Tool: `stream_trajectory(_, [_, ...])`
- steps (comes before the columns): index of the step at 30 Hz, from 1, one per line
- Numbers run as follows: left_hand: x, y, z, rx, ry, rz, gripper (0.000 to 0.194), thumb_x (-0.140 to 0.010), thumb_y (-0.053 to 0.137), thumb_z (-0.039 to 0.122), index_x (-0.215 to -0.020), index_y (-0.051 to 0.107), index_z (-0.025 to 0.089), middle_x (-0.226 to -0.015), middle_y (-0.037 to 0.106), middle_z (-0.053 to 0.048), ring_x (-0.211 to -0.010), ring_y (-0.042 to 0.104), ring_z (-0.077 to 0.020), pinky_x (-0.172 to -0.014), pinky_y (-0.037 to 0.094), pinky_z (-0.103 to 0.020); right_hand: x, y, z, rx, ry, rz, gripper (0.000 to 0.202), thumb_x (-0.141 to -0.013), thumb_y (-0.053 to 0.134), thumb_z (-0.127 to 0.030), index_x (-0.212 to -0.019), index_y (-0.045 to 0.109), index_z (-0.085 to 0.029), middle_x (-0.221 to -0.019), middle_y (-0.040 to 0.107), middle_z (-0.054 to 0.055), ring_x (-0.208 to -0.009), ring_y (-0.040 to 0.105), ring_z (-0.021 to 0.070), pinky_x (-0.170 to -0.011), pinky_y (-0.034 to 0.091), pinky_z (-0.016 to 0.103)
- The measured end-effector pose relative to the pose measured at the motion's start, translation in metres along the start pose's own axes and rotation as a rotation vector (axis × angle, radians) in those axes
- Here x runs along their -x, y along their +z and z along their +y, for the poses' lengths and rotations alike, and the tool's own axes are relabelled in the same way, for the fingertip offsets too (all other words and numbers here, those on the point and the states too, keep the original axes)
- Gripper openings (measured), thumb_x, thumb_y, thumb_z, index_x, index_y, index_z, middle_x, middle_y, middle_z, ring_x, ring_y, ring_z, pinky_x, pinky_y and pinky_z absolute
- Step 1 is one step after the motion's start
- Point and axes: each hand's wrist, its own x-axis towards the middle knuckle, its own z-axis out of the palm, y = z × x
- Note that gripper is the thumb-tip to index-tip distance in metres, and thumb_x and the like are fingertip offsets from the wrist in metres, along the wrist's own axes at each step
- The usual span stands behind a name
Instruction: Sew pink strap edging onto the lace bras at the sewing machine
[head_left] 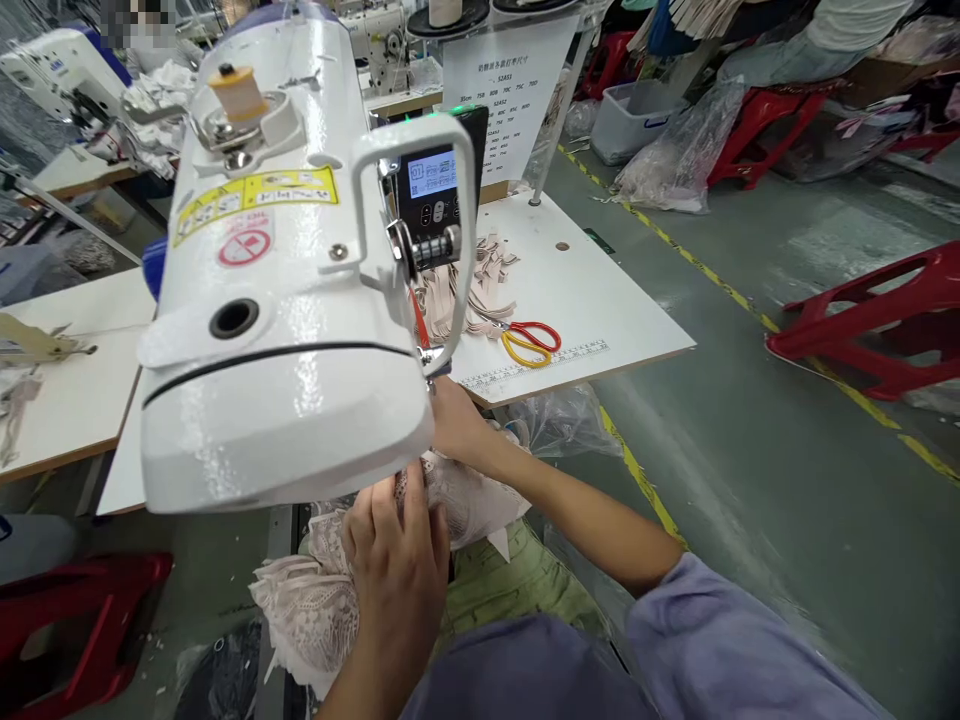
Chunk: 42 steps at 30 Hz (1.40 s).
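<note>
A pale pink lace bra (311, 610) lies bunched over my lap and under the head of a white sewing machine (292, 420). My left hand (397, 560) is on the lace in front of the machine head, fingers bent and gripping the fabric, fingertips close under the head. My right hand (459, 428) reaches in at the machine's right side, above the bra's other part. Its fingers are hidden behind the machine head, as is the needle area.
Red-and-yellow-handled scissors (531, 343) lie on the white table (600, 290) beside a pile of pale fabric strips (480, 280) and a printed ruler strip (540, 365). A lit control panel (435, 180) stands behind. Red stools (877, 320) flank the workplace.
</note>
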Motion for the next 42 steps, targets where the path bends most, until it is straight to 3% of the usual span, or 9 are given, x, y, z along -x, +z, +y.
stream_trajectory(5, [0.003,-0.003,-0.006,0.075,-0.008,0.027,0.052,-0.086,0.065,0.026,-0.136,0.054,0.015,-0.126,0.058,-0.020,-0.115,0.053,-0.0349,-0.099,0.037,-0.047,0.007,0.001,0.006,-0.129,-0.060,0.059,0.005,-0.082,0.059,-0.015,-0.085,0.057,-0.019,-0.091,0.054,0.001,-0.069,0.049,0.0139,-0.068,0.043,0.028])
stream_trajectory(9, [0.010,0.000,-0.024,0.226,-0.113,0.078,0.048,-0.088,0.063,0.028,-0.133,0.052,0.017,-0.126,0.054,-0.020,-0.120,0.049,-0.0350,-0.102,0.035,-0.050,0.026,-0.002,0.009,-0.259,0.006,0.114,0.011,-0.091,0.057,-0.028,-0.098,0.058,-0.020,-0.101,0.056,0.003,-0.074,0.051,0.0131,-0.068,0.043,0.027])
stream_trajectory(11, [0.012,0.005,-0.033,0.356,-0.218,0.069,0.046,-0.089,0.060,0.033,-0.132,0.051,0.017,-0.128,0.052,-0.019,-0.123,0.047,-0.0342,-0.102,0.036,-0.049,0.039,-0.003,0.009,-0.284,0.059,0.106,0.013,-0.092,0.056,-0.030,-0.101,0.058,-0.021,-0.100,0.056,0.003,-0.078,0.053,0.0137,-0.069,0.044,0.027])
stream_trajectory(16, [0.008,0.015,-0.043,0.919,-0.667,-0.052,0.043,-0.095,0.047,0.047,-0.128,0.051,0.020,-0.128,0.055,-0.013,-0.119,0.053,-0.0263,-0.097,0.043,-0.036,0.064,0.000,0.007,-0.325,0.123,0.042,0.015,-0.091,0.059,-0.034,-0.097,0.056,-0.021,-0.099,0.059,0.003,-0.080,0.055,0.0147,-0.071,0.045,0.028])
stream_trajectory(20, [0.001,0.018,-0.043,1.189,-0.721,-0.175,0.044,-0.095,0.044,0.052,-0.120,0.057,0.019,-0.121,0.062,-0.010,-0.114,0.057,-0.0251,-0.093,0.045,-0.033,0.074,0.003,0.006,-0.318,0.089,0.014,0.021,-0.090,0.059,-0.041,-0.095,0.055,-0.021,-0.097,0.058,0.004,-0.083,0.056,0.0161,-0.075,0.047,0.030])
stream_trajectory(25, [0.005,0.019,-0.047,1.118,-0.710,-0.210,0.040,-0.090,0.052,0.052,-0.111,0.059,0.018,-0.102,0.066,-0.007,-0.091,0.061,-0.0210,-0.075,0.047,-0.028,0.079,0.002,0.003,-0.315,0.093,0.006,0.025,-0.090,0.060,-0.045,-0.094,0.055,-0.021,-0.096,0.057,0.004,-0.084,0.057,0.0169,-0.076,0.047,0.030])
stream_trajectory(30, [0.010,0.013,-0.048,0.950,-0.663,-0.220,0.035,-0.090,0.053,0.051,-0.100,0.059,0.019,-0.084,0.060,-0.002,-0.074,0.057,-0.0172,-0.065,0.044,-0.025,0.079,0.001,0.000,-0.275,0.088,0.013,0.024,-0.090,0.059,-0.045,-0.093,0.054,-0.022,-0.095,0.057,0.003,-0.088,0.056,0.0181,-0.078,0.045,0.030])
stream_trajectory(42, [0.015,0.003,-0.044,0.809,-0.619,-0.208,0.033,-0.089,0.054,0.052,-0.096,0.059,0.020,-0.081,0.059,-0.001,-0.069,0.054,-0.0163,-0.063,0.042,-0.026,0.078,0.002,-0.005,-0.244,0.094,0.069,0.025,-0.087,0.060,-0.044,-0.094,0.054,-0.021,-0.094,0.058,0.003,-0.088,0.056,0.0186,-0.074,0.044,0.030])
